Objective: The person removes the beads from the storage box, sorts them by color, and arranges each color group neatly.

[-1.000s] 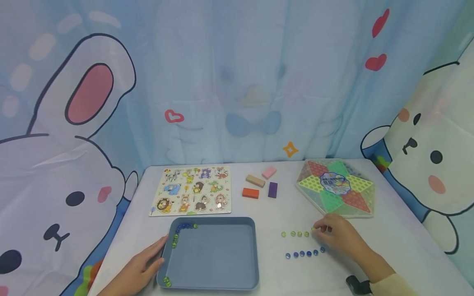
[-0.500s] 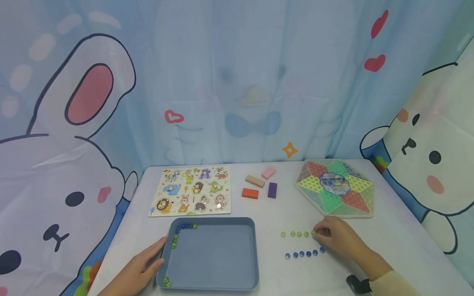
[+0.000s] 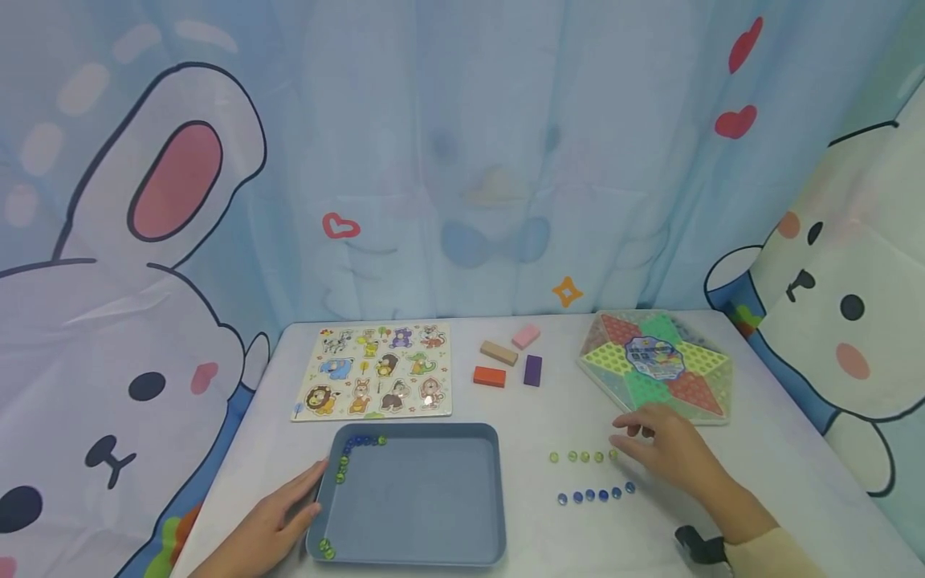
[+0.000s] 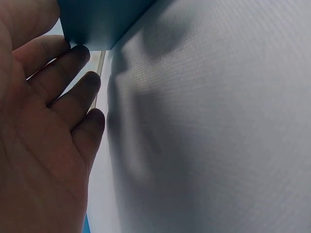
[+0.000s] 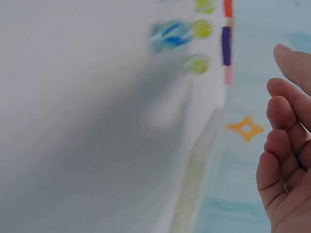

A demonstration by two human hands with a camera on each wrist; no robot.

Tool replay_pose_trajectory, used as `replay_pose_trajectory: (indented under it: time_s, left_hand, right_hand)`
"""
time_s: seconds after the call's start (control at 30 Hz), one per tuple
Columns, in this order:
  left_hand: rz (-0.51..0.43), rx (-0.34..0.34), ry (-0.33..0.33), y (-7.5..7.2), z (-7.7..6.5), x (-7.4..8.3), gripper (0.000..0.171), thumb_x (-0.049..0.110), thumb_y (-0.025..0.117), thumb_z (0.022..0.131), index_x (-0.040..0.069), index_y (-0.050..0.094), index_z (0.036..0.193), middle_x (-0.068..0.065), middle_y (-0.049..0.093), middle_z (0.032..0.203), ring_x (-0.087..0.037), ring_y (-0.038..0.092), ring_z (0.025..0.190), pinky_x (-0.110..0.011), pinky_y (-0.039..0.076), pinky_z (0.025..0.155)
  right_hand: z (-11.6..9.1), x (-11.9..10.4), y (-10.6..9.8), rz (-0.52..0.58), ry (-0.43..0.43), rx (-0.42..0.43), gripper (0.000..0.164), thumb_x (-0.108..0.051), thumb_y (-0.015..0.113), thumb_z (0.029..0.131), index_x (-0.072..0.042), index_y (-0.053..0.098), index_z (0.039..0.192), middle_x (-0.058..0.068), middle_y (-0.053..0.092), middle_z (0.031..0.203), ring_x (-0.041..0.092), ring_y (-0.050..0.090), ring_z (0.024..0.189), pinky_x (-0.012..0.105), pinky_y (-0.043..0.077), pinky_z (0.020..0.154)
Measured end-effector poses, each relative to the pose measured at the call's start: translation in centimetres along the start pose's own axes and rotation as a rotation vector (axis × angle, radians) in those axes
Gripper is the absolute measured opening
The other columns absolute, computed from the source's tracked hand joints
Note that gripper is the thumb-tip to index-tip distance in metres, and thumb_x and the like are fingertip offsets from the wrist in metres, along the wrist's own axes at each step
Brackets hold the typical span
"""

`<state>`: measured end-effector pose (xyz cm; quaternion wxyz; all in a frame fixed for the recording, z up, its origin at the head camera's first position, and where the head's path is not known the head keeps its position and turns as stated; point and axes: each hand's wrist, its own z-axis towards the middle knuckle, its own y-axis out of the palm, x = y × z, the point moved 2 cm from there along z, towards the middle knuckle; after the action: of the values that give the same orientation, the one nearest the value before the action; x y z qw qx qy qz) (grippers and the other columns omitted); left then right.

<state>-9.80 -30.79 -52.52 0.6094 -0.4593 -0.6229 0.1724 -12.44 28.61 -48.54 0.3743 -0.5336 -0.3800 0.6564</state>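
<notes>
My right hand [image 3: 668, 449] hovers just off the right end of a row of yellow-green marbles [image 3: 599, 457], its thumb and fingers apart. In the right wrist view the fingers of that hand [image 5: 286, 150] are loosely bent with nothing between them. Nearer to me runs a second row, of blue marbles [image 3: 603, 496]. My left hand [image 3: 270, 522] touches the left side of a blue-grey tray [image 3: 412, 498] with extended fingers. Blue marbles [image 3: 361, 441] and green marbles [image 3: 341, 472] lie along the tray's upper left corner, with two more green marbles [image 3: 327, 549] at its lower left.
An animal puzzle board [image 3: 372, 372] lies behind the tray. Orange [image 3: 489, 376], tan [image 3: 499, 352], pink [image 3: 526, 335] and purple [image 3: 532, 371] blocks lie to its right. A hexagonal game box [image 3: 658, 365] stands back right, close to my right hand. A patterned curtain [image 3: 491, 160] hangs behind the table.
My right hand has let go of the yellow-green marble at the row's right end, spread its thumb and fingers, and lifted slightly away. My left hand and the tray stay put.
</notes>
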Motion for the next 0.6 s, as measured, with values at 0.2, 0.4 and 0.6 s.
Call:
replay_pose_trajectory:
  time_s: [0.2, 0.4, 0.6]
  left_hand:
    - [-0.003, 0.004, -0.013, 0.0, 0.1, -0.2, 0.07, 0.056, 0.05, 0.107, 0.022, 0.032, 0.166, -0.001, 0.034, 0.171, -0.028, 0.034, 0.157, -0.052, 0.041, 0.124]
    - [-0.027, -0.009, -0.014, -0.1, 0.2, -0.3, 0.071, 0.056, 0.049, 0.107, 0.023, 0.03, 0.166, -0.002, 0.032, 0.172, -0.03, 0.033, 0.157, -0.056, 0.037, 0.124]
    - [-0.02, -0.011, -0.008, 0.0, 0.2, -0.4, 0.071, 0.058, 0.049, 0.106, 0.024, 0.03, 0.166, -0.002, 0.032, 0.172, -0.029, 0.033, 0.157, -0.056, 0.036, 0.124]
  right_hand:
    - [1.6, -4.2, 0.5, 0.05, -0.129, 0.043, 0.023, -0.026, 0.087, 0.086, -0.018, 0.081, 0.106, -0.007, 0.068, 0.089, 0.015, 0.06, 0.086, 0.027, 0.057, 0.071]
    - [3.4, -10.4, 2.0, 0.107, -0.273, -0.055, 0.023, -0.034, 0.086, 0.087, -0.027, 0.08, 0.108, -0.011, 0.068, 0.092, 0.01, 0.06, 0.089, 0.024, 0.058, 0.074]
    - [4.5, -17.8, 3.5, 0.107, -0.466, -0.158, 0.027, -0.034, 0.087, 0.087, -0.023, 0.082, 0.111, -0.011, 0.069, 0.095, 0.003, 0.054, 0.094, 0.02, 0.057, 0.08]
